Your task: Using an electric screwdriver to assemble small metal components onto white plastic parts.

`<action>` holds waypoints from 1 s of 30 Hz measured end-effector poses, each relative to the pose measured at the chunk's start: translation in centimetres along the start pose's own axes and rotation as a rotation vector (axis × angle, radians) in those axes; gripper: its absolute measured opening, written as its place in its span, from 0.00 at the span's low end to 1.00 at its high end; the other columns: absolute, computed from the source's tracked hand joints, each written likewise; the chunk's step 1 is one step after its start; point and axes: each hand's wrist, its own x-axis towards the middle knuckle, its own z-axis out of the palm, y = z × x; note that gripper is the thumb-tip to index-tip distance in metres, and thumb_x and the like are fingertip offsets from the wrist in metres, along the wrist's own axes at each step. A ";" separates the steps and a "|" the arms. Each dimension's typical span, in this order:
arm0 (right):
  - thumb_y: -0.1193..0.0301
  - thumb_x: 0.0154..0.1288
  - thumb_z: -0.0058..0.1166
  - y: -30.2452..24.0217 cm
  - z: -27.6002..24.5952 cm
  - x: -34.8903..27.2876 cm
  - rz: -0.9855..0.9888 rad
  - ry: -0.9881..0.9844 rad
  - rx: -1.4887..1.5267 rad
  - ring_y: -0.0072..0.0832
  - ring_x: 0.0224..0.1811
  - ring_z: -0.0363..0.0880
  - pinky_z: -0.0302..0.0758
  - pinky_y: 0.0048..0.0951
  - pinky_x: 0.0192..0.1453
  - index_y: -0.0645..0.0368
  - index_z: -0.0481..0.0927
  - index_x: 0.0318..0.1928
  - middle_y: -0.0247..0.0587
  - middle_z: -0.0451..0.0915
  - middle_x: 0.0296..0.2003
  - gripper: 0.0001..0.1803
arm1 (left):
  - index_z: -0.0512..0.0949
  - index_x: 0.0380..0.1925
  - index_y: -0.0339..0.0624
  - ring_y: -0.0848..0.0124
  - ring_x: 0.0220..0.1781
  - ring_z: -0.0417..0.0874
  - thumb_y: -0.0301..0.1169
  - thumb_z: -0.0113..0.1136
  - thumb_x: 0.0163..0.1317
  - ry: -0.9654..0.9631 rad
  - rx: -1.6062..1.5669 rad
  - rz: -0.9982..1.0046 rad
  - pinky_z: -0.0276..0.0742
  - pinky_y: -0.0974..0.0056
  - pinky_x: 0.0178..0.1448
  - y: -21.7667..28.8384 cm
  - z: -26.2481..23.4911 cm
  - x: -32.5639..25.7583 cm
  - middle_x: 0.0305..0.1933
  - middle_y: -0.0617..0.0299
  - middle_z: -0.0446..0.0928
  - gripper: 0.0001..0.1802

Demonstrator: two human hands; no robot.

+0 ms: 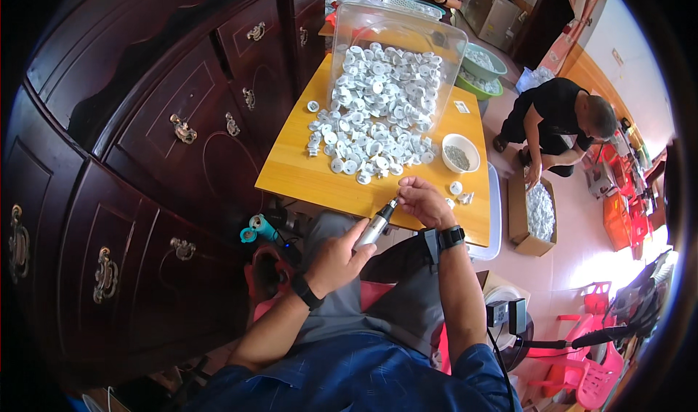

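Left hand (337, 262) wrapped around silver power screwdriver (373, 231), long axis slanting up and right, tip just beside right hand (424, 203). Right fingers pinched narrow; anything between them too small to tell. White plastic parts (374, 139) heaped beyond on yellow table (294, 166), right hand nearer.

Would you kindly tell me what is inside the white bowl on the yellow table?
The white bowl holds a heap of small grey pieces, too tiny to identify. Its inner wall shows above them; what lies beneath is covered and cannot be seen.
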 end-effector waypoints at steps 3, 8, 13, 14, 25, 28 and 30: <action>0.74 0.71 0.54 -0.6 -0.9 0.6 0.015 -0.111 -0.089 0.20 0.36 0.78 0.76 0.21 0.40 0.53 0.75 0.48 0.29 0.78 0.36 0.08 | 0.67 0.64 0.34 0.71 0.27 0.82 0.35 0.56 0.69 0.034 0.009 0.054 0.76 0.63 0.30 -0.3 0.3 0.1 0.29 0.56 0.81 0.27; 0.73 0.71 0.54 -0.4 0.2 0.4 -0.095 -0.159 -0.025 0.20 0.36 0.78 0.76 0.21 0.42 0.53 0.74 0.49 0.29 0.78 0.37 0.09 | 0.65 0.67 0.35 0.80 0.26 0.75 0.34 0.53 0.72 -0.132 -0.651 -0.224 0.73 0.73 0.28 0.6 -0.8 0.5 0.30 0.65 0.77 0.26; 0.68 0.72 0.55 -0.2 2.7 0.5 -0.108 -0.091 0.020 0.20 0.35 0.81 0.78 0.20 0.40 0.55 0.75 0.50 0.31 0.81 0.38 0.10 | 0.63 0.67 0.34 0.82 0.25 0.74 0.34 0.49 0.74 -0.034 -0.648 -0.161 0.70 0.75 0.27 0.7 -0.7 0.4 0.29 0.67 0.76 0.26; 0.65 0.73 0.54 0.1 2.4 0.8 -0.104 -0.029 -0.003 0.21 0.36 0.81 0.78 0.20 0.40 0.55 0.75 0.49 0.33 0.81 0.39 0.10 | 0.63 0.67 0.34 0.82 0.25 0.74 0.34 0.49 0.74 -0.004 -0.673 -0.172 0.69 0.75 0.27 1.0 -0.8 0.5 0.29 0.67 0.76 0.26; 0.54 0.65 0.59 0.1 5.3 4.7 -0.182 0.456 -0.722 0.25 0.19 0.80 0.77 0.25 0.25 0.64 0.75 0.41 0.40 0.82 0.24 0.22 | 0.65 0.67 0.41 0.82 0.23 0.72 0.39 0.51 0.73 0.085 -0.670 -0.207 0.70 0.75 0.27 1.1 -1.3 0.5 0.29 0.66 0.74 0.26; 0.60 0.63 0.60 0.5 4.3 5.5 -0.223 0.515 -0.922 0.24 0.18 0.79 0.76 0.25 0.24 0.65 0.77 0.39 0.39 0.82 0.23 0.18 | 0.62 0.67 0.31 0.81 0.24 0.76 0.33 0.49 0.75 0.058 -0.684 -0.162 0.68 0.74 0.27 1.6 -1.4 0.7 0.25 0.64 0.77 0.26; 0.65 0.61 0.61 0.7 3.7 5.4 -0.216 0.396 -0.692 0.23 0.19 0.79 0.76 0.24 0.25 0.65 0.79 0.45 0.39 0.82 0.24 0.17 | 0.62 0.67 0.31 0.80 0.24 0.76 0.34 0.48 0.75 0.065 -0.651 -0.173 0.69 0.74 0.27 1.6 -1.4 0.7 0.25 0.64 0.77 0.26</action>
